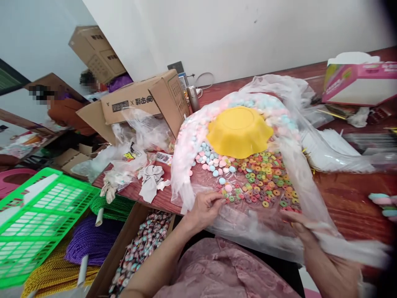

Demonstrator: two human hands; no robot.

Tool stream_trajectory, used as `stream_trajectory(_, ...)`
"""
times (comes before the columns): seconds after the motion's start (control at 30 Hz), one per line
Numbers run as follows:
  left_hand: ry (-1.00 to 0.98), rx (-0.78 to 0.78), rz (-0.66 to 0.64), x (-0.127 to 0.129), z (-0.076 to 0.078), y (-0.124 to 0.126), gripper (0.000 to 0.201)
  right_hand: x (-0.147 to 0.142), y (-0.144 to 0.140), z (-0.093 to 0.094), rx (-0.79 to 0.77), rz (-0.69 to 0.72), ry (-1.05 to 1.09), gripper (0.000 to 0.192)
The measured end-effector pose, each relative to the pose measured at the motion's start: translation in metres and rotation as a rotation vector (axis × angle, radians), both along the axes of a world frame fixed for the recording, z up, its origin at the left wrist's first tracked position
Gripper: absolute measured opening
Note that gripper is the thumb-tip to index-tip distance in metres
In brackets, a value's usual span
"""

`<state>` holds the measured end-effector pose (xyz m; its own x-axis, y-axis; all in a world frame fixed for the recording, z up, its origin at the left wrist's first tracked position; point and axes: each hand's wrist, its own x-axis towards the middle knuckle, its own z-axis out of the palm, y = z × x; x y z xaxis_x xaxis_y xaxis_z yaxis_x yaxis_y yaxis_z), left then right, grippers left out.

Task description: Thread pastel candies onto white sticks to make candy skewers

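A large clear plastic bag (288, 136) is spread on the red tabletop (350, 194), with an upturned yellow bowl (238, 130) set among pastel candies (214, 163) and coloured candy rings (266, 178). Rings are pinched by the left hand (206, 207); the bag's near edge is touched by the right hand (299, 225).
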<state>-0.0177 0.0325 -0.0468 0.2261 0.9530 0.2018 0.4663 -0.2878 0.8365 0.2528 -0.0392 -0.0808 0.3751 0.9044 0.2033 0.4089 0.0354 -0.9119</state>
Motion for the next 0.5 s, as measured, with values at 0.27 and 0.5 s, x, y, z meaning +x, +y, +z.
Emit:
stream_trajectory(0.27,0.436,0.051,0.049,-0.018,0.007,0.078,0.013,0.000,0.023,-0.040,0.016,0.087,0.043,0.031)
stream_trajectory(0.5,0.523,0.014,-0.061,-0.008,-0.006,0.103,0.021,-0.003,0.015,-0.038,0.082,0.237,-0.016,0.023)
